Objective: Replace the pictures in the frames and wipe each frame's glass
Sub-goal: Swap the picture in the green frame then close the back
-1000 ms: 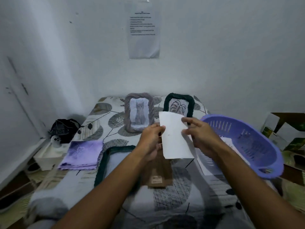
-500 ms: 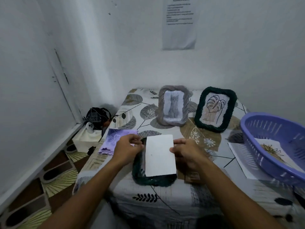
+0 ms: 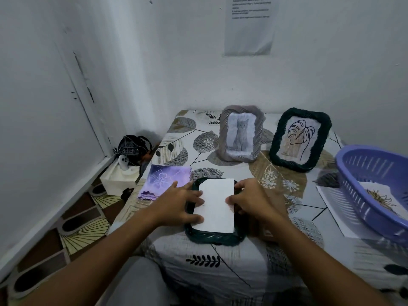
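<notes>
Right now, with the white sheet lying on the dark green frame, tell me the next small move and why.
Probably press the white sheet flat into the recess of the face-down dark green frame. Both hands already rest on it, the left hand at its left edge and the right hand at its right, and it looks not fully seated.

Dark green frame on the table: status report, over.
Left hand and right hand open, pressing white paper into flat-lying dark green frame. Purple cloth beside it. Nothing in the way.
</notes>
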